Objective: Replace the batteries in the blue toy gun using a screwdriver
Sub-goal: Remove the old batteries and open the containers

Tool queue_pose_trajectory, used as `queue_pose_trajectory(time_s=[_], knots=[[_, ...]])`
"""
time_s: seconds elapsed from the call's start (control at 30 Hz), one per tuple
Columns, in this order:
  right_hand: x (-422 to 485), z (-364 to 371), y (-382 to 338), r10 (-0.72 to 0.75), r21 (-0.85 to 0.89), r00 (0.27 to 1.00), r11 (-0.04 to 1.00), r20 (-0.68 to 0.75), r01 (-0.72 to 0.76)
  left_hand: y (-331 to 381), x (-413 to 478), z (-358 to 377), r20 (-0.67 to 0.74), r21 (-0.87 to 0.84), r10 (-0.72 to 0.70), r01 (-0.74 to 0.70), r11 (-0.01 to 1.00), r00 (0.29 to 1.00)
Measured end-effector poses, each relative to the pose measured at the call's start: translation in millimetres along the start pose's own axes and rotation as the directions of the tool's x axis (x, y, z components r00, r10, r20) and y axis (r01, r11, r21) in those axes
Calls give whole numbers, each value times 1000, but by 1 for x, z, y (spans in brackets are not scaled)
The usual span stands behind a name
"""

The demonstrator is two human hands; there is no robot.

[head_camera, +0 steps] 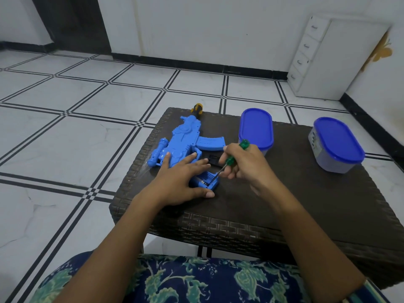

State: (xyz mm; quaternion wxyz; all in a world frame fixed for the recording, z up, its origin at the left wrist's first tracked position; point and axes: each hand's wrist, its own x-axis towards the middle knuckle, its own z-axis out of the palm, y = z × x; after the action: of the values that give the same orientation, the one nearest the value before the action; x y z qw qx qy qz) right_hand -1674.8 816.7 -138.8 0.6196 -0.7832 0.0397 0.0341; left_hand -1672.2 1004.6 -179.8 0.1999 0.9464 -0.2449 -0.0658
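The blue toy gun [181, 138] lies on its side on a dark wicker table [306, 204], barrel pointing away. My left hand [181, 178] lies flat over the gun's grip with fingers straight, pressing it down. The open battery compartment [205, 181] shows at the grip's near end, something metallic inside. My right hand [242, 162] grips a green-handled screwdriver [231, 159], whose tip points down into that compartment. A small black piece [213, 159] lies on the table between the hands, partly hidden.
Two grey tubs with blue lids stand on the table, one [256, 129] just behind my right hand, one [337, 145] at the right edge. A yellow-and-black tool handle [196, 108] lies past the gun's muzzle. A tiled floor surrounds the table; a white drawer unit [317, 62] stands far right.
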Motion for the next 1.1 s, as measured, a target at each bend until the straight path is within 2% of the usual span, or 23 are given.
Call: queue_pose_trajectory(time_s=[0.23,0.33,0.4,0.63,0.87,1.0,1.1], knots=[[-3,-7,1,64,115,997,991,51,-69,1,3,-1,2,-32,-16,16,999,1000],[-5,-6,-2,74,260,994,961,80,-93,1,4,1,-19,-56,-26,25,998,999],[-6,-5,-4,67,270,994,959,82,-87,2,5,1,-27,-63,-34,32,997,999],[-8,-5,-9,45,154,999,987,-9,-43,3,4,-1,-11,-72,-35,34,997,999],[-12,6,-10,-63,-72,996,996,-63,58,1,5,0,2,-30,-26,26,999,1000],[-11,15,-9,-169,-218,985,964,-45,155,0,5,1,-4,-26,-20,20,999,1000],[-11,17,-9,-174,-261,985,951,-19,163,1,5,1,-13,-27,-16,16,1000,1000]])
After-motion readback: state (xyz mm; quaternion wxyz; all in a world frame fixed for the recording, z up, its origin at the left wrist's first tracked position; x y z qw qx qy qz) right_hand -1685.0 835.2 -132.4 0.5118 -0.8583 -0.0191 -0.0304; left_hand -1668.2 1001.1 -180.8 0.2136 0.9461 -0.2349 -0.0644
